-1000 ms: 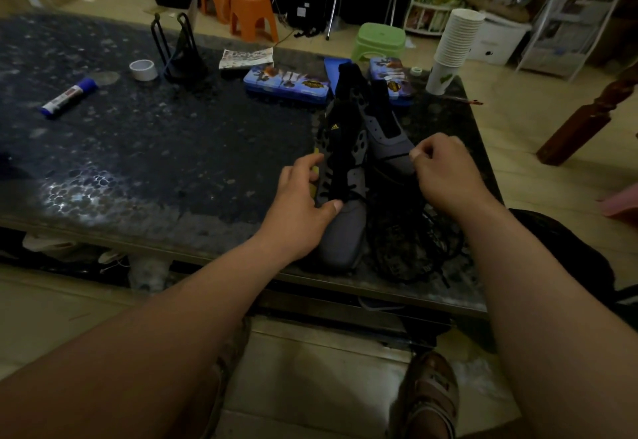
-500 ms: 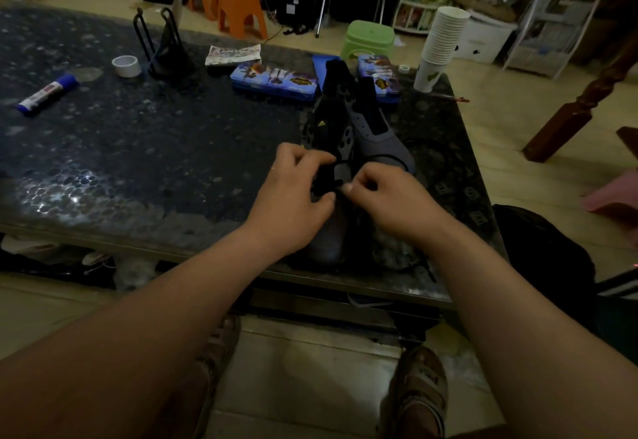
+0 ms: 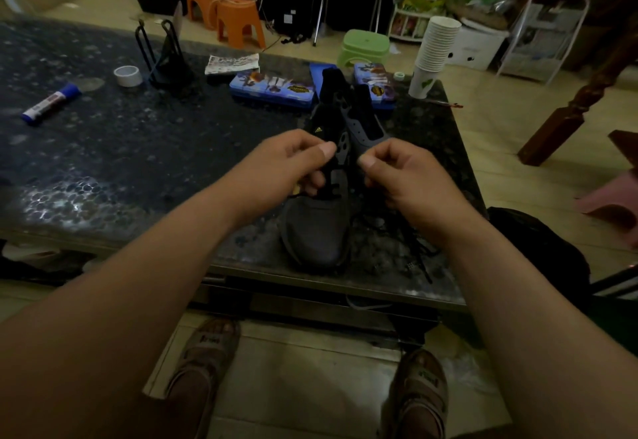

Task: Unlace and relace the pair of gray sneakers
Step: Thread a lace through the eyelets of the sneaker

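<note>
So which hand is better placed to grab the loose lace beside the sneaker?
Probably the right hand: the loose lace lies on the table right of the sneaker, under that hand. The left hand would have to cross the sneaker.

The room is dim. The grip sits above the near edge of a dark speckled stone table, which spreads far to its left. Beyond the grip, on the pale floor, stand two orange plastic stools and a green stool. To its far right are a white metal rack, a turned wooden leg and a pink stool.
</note>
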Tool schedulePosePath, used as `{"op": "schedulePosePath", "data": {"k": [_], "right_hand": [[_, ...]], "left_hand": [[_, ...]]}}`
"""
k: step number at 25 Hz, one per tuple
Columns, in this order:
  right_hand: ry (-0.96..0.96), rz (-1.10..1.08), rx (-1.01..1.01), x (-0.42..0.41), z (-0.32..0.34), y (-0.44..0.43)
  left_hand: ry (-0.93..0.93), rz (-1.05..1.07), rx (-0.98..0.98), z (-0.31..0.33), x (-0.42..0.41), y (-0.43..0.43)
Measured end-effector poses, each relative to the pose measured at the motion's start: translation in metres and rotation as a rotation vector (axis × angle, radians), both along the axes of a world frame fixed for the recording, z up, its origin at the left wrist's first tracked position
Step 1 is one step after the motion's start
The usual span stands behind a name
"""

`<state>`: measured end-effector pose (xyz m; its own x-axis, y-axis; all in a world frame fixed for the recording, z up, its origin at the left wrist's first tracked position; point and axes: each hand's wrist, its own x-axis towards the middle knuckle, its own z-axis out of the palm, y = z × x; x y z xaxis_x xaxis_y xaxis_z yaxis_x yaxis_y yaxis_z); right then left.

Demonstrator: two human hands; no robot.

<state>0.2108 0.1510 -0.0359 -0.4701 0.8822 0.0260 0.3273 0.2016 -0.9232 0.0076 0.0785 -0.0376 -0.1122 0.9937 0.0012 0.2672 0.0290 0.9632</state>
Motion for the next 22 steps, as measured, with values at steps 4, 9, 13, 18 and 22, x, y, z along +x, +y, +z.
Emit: {"op": "schedulePosePath", "data": {"k": [4, 9, 13, 18, 22], "right_hand": [[0.062, 0.073, 0.012, -0.022, 0.003, -0.009], [0.002, -0.109, -0.018, 0.010, -0.004, 0.015], [-0.038, -0.212, 0.032, 0.014, -0.010, 0.026], [-0.005, -0.007, 0.075, -0.018, -0.005, 0.009], [0.019, -0.014, 0.003, -0.011, -0.003, 0.014]], "left_hand": [[0.054, -0.097, -0.055, -0.005, 0.011, -0.002], [0.235, 0.388, -0.125, -0.013, -0.039, 0.000], [0.554, 0.395, -0.267, -0.026, -0.046, 0.002], [0.434, 0.032, 0.121, -0.019, 0.017, 0.014], [0.362, 0.178, 0.109, -0.016, 0.016, 0.019]]}}
